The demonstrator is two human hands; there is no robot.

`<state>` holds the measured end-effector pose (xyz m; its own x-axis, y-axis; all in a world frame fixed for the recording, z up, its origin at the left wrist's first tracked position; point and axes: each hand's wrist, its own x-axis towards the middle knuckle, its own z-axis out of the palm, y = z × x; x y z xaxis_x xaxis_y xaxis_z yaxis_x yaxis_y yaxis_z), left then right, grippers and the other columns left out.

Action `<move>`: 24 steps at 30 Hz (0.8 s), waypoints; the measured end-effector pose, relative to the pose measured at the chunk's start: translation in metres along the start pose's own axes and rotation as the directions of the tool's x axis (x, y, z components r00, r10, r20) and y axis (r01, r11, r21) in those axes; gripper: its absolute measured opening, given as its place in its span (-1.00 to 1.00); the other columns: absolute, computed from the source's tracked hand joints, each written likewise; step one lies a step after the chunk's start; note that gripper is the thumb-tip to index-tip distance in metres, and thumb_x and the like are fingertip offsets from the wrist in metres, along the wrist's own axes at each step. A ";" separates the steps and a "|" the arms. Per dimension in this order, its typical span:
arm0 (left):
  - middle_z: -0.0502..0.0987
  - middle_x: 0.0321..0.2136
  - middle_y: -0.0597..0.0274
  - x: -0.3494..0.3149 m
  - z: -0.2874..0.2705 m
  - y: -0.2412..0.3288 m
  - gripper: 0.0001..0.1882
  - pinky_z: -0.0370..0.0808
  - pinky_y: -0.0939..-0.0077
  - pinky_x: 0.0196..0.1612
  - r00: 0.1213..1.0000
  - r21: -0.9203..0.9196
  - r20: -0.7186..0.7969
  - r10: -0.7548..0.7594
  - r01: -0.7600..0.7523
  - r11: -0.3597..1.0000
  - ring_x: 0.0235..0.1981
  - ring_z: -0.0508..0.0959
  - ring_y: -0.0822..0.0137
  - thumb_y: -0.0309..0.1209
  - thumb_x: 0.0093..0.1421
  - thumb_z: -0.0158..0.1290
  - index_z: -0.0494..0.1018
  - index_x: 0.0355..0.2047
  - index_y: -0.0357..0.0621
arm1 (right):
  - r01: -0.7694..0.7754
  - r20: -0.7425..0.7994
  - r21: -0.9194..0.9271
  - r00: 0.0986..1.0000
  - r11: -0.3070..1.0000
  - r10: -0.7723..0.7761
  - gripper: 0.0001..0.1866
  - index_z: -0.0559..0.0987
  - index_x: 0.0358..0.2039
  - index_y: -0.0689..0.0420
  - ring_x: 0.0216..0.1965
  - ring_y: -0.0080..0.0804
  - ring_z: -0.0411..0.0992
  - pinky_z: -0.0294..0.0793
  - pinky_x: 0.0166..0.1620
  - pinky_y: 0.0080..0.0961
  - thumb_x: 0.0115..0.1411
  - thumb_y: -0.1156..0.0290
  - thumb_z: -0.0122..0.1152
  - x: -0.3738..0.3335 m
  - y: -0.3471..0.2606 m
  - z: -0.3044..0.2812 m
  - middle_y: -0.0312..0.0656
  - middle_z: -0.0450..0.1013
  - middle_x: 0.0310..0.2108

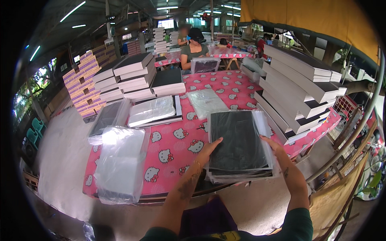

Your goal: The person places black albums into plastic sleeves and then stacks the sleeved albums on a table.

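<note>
A flat black panel in a see-through plastic bag (235,140) lies at the near edge of the table, on top of other bagged black pieces. My left hand (210,152) grips its left side, thumb on top and the other fingers mostly hidden. On the opposite side my right hand (272,145) holds the edge in the same way. White material shows beside the panel under the plastic, near my right thumb. Just beyond it rests a pile of see-through plastic bags (207,103). A larger pile of plastic sleeves (120,164) hangs slightly over the table's front edge at left.
The table has a pink patterned cover (165,156). Tall stacks of black-and-white boxes stand at right (297,94) and left (134,76). More plastic bags (152,108) top a black-and-white piece. Across the table a person (195,50) handles a bagged panel (205,65).
</note>
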<state>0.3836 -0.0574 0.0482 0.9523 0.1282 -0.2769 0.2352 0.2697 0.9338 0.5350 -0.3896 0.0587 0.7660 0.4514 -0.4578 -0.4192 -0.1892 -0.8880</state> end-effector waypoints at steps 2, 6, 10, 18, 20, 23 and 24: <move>0.42 0.00 -0.07 -0.002 -0.005 -0.004 -0.08 0.35 0.46 0.04 0.999 0.009 0.028 -0.030 0.029 1.000 0.00 0.44 0.21 0.08 -0.03 0.24 0.27 0.08 -0.53 | 0.025 0.058 0.064 0.998 0.998 -0.029 -0.14 0.37 0.12 0.18 0.05 -0.21 0.36 0.33 0.05 -0.36 -0.09 -0.12 0.38 -0.001 0.012 0.000 -0.09 0.40 0.01; 0.43 -0.07 0.00 -0.040 0.011 0.006 -0.14 0.42 0.45 -0.03 0.992 -0.118 0.081 0.098 -0.089 0.989 -0.03 0.45 0.25 -0.06 -0.03 0.28 0.23 0.09 -0.47 | 0.105 -0.139 0.014 0.985 0.994 -0.102 -0.16 0.32 0.14 0.21 -0.04 -0.26 0.40 0.37 0.00 -0.40 -0.05 -0.01 0.39 -0.029 0.032 0.000 -0.11 0.42 -0.04; 0.42 -0.10 0.05 -0.071 0.002 0.016 -0.21 0.44 0.39 -0.04 0.999 -0.261 -0.035 -0.040 0.030 0.965 -0.05 0.45 0.25 -0.20 -0.01 0.27 0.18 0.11 -0.38 | 0.342 -0.297 -0.089 0.887 0.935 -0.353 -0.16 0.27 0.16 0.23 -0.08 -0.34 0.41 0.38 -0.03 -0.41 -0.07 0.14 0.43 -0.076 0.018 0.046 -0.13 0.42 -0.05; 0.48 -0.18 0.15 -0.125 -0.016 0.052 -0.41 0.45 0.42 -0.07 0.924 -0.305 -0.113 0.366 -0.382 0.872 -0.14 0.49 0.25 -0.46 0.00 0.21 0.28 0.06 -0.26 | 0.672 -0.220 0.019 0.725 0.740 -0.653 -0.15 0.23 0.18 0.26 -0.04 -0.36 0.37 0.35 0.02 -0.44 -0.12 0.38 0.43 -0.152 -0.042 0.106 -0.13 0.39 -0.03; 0.50 -0.20 0.16 -0.154 -0.025 0.079 -0.43 0.42 0.41 -0.03 0.918 -0.276 -0.132 0.374 -0.396 0.876 -0.14 0.50 0.25 -0.47 -0.01 0.20 0.31 0.04 -0.28 | 0.723 -0.195 0.032 0.682 0.690 -0.705 -0.15 0.21 0.19 0.26 -0.02 -0.35 0.36 0.33 0.04 -0.44 -0.12 0.40 0.42 -0.162 -0.058 0.128 -0.12 0.38 -0.02; 0.50 -0.18 0.14 -0.185 -0.055 0.094 -0.37 0.37 0.39 0.04 0.829 -0.178 -0.160 0.536 -0.558 0.811 -0.08 0.47 0.24 -0.47 -0.01 0.20 0.27 0.10 -0.30 | 0.747 -0.080 0.081 0.665 0.660 -0.743 -0.13 0.21 0.18 0.29 0.00 -0.33 0.33 0.29 0.07 -0.43 -0.14 0.37 0.43 -0.152 -0.070 0.158 -0.12 0.36 -0.02; 0.49 -0.15 0.13 -0.192 -0.065 0.094 -0.35 0.35 0.39 0.06 0.824 -0.127 -0.162 0.543 -0.563 0.817 -0.07 0.47 0.23 -0.47 -0.01 0.20 0.25 0.11 -0.30 | 0.760 -0.043 0.083 0.649 0.644 -0.760 -0.12 0.20 0.18 0.29 0.00 -0.32 0.33 0.29 0.07 -0.43 -0.14 0.36 0.44 -0.146 -0.069 0.164 -0.12 0.36 -0.02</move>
<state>0.2100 0.0053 0.1746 0.8811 0.4064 0.2419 -0.3685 0.2693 0.8898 0.3720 -0.2995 0.1941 0.8364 0.3989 0.3760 0.2718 0.2938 -0.9164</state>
